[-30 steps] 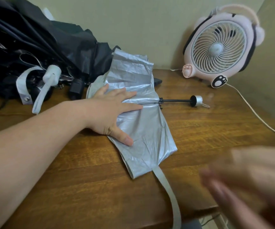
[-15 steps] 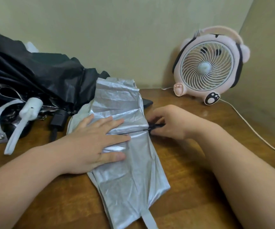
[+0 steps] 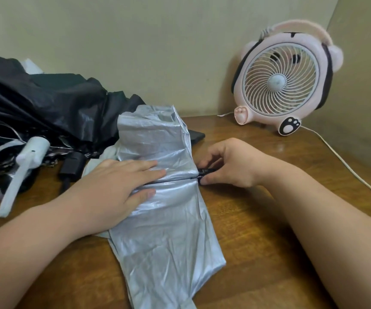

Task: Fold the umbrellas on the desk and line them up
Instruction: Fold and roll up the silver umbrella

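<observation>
In the head view, the silver umbrella (image 3: 164, 219) is laid flat mid-desk (image 3: 269, 241), its fabric spread from 12 to 6 o'clock. It is pressed down by the left hand (image 3: 113, 190), fingers straight. Its black shaft end (image 3: 204, 172) (at the fabric's 3 o'clock edge) is pinched by the curled fingers of the right hand (image 3: 226, 166). A black umbrella (image 3: 46, 108) is heaped at 10 o'clock, and a pink fan (image 3: 284, 79) is stood at 2 o'clock.

Brown wood-grain bench (image 3: 258, 219) sits in a corner, plain beige walls (image 3: 157, 41) behind and on the right. Pink-and-white cartoon desk fan (image 3: 280, 83) stands at the back, its white cord (image 3: 347, 166) trailing off right.
</observation>
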A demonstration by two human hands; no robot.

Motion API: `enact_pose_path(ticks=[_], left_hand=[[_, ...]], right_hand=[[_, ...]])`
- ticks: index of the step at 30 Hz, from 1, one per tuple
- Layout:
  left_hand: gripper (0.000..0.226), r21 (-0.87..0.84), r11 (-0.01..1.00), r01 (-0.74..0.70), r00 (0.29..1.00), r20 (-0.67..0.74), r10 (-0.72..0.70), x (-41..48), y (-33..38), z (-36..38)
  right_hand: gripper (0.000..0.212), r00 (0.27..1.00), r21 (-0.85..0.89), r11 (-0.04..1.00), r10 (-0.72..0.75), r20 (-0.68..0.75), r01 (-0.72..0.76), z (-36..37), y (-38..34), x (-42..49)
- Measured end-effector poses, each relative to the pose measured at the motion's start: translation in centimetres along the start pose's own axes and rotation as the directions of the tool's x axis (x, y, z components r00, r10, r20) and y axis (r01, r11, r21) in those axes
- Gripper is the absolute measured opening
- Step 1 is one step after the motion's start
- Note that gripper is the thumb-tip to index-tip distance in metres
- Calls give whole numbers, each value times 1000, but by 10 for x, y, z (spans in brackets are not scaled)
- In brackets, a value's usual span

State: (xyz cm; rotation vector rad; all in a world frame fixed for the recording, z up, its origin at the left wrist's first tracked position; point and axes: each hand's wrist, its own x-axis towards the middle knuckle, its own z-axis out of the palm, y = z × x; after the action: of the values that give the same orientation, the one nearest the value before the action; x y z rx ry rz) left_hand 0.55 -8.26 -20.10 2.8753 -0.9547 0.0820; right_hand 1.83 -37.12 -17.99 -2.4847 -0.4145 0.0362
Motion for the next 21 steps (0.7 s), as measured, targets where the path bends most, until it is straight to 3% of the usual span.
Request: enact_pose_path(ticks=[5,11,14,16,19,21], left_hand=[[71,-21,1000,-16,998,-68,15,-1,-2,1],[42,-142,988,-61,983,-181,35,5,-7,12],[43,-149,985,-89,977,-207,57,6,-7,16],[43,-120,986,-112,968,-235,82,6,-7,18],[32,-67,992,-109,954,-286,86,5,-6,21],[31,0,996,-89,933,-350,83,4,-4,21]], right_hand=[[20,997,-257,964,-74,-13,69,6,-15,4],[17,998,-286,956,-62,-4,58,8,-20,0],[21,999,-186,982,-35,28,40,6,-14,-3],[20,1000,1,1000,-7,-19,7,7,-12,-5],[15,959,288,957,102,-265,-22,19,-16,-3],[17,905,338,941,139,-401,5,29,-22,3]])
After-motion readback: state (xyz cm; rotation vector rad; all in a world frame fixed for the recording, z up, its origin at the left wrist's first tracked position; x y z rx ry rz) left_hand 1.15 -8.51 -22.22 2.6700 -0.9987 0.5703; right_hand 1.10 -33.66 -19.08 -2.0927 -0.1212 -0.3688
